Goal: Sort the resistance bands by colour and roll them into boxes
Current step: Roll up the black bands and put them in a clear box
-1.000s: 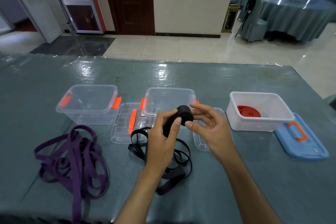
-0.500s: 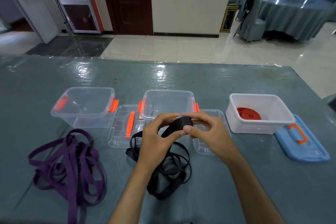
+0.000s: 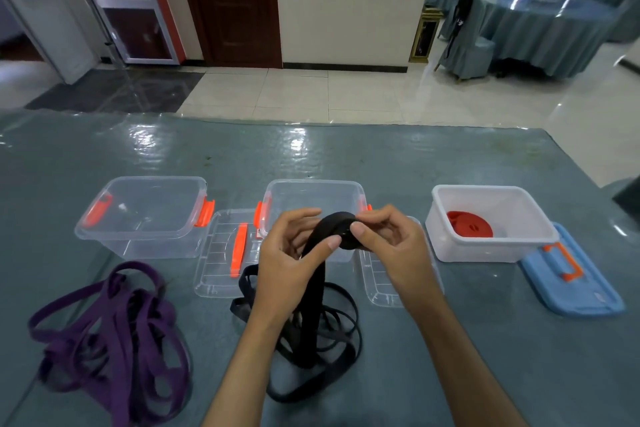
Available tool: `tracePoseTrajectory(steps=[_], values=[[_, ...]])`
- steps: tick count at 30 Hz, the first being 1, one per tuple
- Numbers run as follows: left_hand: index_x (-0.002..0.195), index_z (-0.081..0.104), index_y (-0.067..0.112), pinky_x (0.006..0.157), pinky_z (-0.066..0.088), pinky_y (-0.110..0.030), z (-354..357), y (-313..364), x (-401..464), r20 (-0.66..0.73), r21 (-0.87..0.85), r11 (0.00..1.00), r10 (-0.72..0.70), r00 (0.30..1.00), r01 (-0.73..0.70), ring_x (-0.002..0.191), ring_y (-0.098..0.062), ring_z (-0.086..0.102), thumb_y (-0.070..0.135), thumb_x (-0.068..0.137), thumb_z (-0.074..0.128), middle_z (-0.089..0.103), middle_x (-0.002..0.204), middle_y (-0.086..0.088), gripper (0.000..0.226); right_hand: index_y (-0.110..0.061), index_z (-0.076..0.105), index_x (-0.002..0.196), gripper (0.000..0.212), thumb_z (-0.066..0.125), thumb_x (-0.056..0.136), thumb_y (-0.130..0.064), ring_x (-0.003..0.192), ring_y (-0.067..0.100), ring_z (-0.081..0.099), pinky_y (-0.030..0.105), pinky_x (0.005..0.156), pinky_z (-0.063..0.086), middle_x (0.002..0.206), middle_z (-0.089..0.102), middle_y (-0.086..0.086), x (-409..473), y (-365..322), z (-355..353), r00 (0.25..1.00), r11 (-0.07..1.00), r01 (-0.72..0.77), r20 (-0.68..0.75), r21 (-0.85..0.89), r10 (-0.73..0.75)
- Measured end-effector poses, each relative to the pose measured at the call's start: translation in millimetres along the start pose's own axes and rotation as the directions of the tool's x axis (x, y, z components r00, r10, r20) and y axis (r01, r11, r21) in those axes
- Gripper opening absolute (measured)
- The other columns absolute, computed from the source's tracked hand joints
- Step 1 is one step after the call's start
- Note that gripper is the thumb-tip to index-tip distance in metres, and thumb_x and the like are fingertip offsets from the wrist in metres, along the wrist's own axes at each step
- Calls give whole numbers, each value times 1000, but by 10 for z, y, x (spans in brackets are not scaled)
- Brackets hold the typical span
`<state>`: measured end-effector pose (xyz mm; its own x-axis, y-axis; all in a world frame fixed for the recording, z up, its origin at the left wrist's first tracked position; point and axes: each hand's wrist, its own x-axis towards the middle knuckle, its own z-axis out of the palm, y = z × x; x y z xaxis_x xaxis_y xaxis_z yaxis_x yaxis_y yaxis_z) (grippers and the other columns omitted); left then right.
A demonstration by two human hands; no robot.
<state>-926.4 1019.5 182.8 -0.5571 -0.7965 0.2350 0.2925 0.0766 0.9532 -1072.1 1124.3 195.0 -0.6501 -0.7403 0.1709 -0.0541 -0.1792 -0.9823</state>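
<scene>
Currently no readable brand, label or printed text appears on any item; a small mark on the blue lid (image 3: 571,282) is too small to resolve.

The left hand (image 3: 287,263) and right hand (image 3: 388,246) are raised above the table (image 3: 381,163), in front of the middle clear box (image 3: 313,198). Both grasp the black resistance band (image 3: 337,222): the right hand pinches the rolled end between thumb and curled fingers, and the left hand grips the strap just beside the roll, thumb pressing on it. The hands hide most of the roll, so its thickness cannot be determined. From the roll, the strap hangs down to a loose black pile (image 3: 322,350) on the table between the forearms.

The purple resistance bands (image 3: 114,333) lie in a tangled heap at the left, with the lower loops cut off by the frame edge. The left clear box (image 3: 145,211), with orange latches, stands behind that heap. Two clear lids lie flat on the table: one (image 3: 221,263) between the two clear boxes, one (image 3: 381,288) partly hidden under the right wrist. The white box (image 3: 491,239) at the right holds a rolled red band (image 3: 469,224). The blue lid lies just beside the white box, with an orange handle on top.
</scene>
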Motion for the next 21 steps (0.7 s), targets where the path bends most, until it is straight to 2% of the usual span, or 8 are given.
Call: tracePoseTrajectory(steps=[3, 5, 7, 9, 11, 14, 17, 21], values=[[122, 66, 27, 96, 58, -29, -36, 31, 65, 8, 18, 1000, -2, 1000, 2, 108, -24, 76, 24, 81, 88, 80, 109, -6, 46, -7, 73, 97, 17, 83, 86, -13, 105, 27, 77, 46, 96, 61, 107, 79, 10, 70, -11, -80, 998, 1000, 7, 66, -23, -5], [125, 65, 27, 103, 56, -35, -27, 46, 94, 63, 77, 997, -22, 998, 17, 115, -21, 74, 30, 85, 85, 80, 115, -1, 44, -12, 74, 100, 18, 84, 85, -11, 101, 28, 78, 43, 90, 63, 105, 80, 9, 109, -34, -106, 996, 999, 35, 79, -24, -33], [124, 67, 27, 107, 54, -42, -18, 57, 126, 109, 117, 993, -35, 993, 22, 120, -19, 73, 31, 90, 82, 79, 120, 2, 38, -17, 75, 110, 24, 82, 88, -8, 99, 25, 78, 32, 82, 63, 104, 80, 7, 138, -58, -95, 993, 995, 93, 76, -33, -90], [121, 71, 28, 107, 56, -40, -37, 76, 173, 114, 133, 991, -30, 993, 14, 120, -19, 72, 31, 89, 84, 79, 120, 3, 35, -18, 75, 117, 29, 79, 90, -7, 101, 23, 77, 28, 80, 62, 106, 80, 5, 160, -44, -54, 990, 991, 132, 59, -31, -130], [119, 75, 30, 105, 57, -36, -79, 96, 233, 103, 180, 983, 8, 995, -26, 119, -20, 72, 32, 86, 88, 78, 119, 4, 36, -14, 74, 119, 27, 76, 92, -7, 105, 25, 75, 33, 86, 63, 108, 79, 5, 168, 4, -9, 985, 984, 170, 48, -51, -167], [120, 77, 31, 104, 58, -36, -142, 81, 295, 131, 228, 972, 32, 991, -61, 117, -22, 73, 29, 85, 89, 78, 118, 3, 37, -4, 74, 112, 23, 75, 89, -5, 110, 23, 72, 32, 94, 60, 111, 76, 9, 172, 68, -20, 979, 979, 194, 71, -64, -190], [124, 72, 33, 100, 57, -29, -162, 65, 302, 149, 191, 981, 3, 989, -32, 110, -21, 75, 22, 82, 90, 79, 112, 4, 47, -14, 76, 98, 21, 84, 82, -1, 106, 17, 75, 21, 88, 59, 104, 78, 4, 220, 27, -76, 986, 990, 115, 133, -79, -104], [120, 64, 23, 95, 59, -29, -101, 59, 284, 125, 89, 996, -29, 992, 18, 105, -27, 76, 21, 80, 92, 79, 109, -5, 48, -32, 75, 89, 31, 90, 77, -8, 95, 19, 78, 23, 78, 61, 98, 79, 2, 265, -58, -49, 987, 986, 132, 108, -102, -120]])
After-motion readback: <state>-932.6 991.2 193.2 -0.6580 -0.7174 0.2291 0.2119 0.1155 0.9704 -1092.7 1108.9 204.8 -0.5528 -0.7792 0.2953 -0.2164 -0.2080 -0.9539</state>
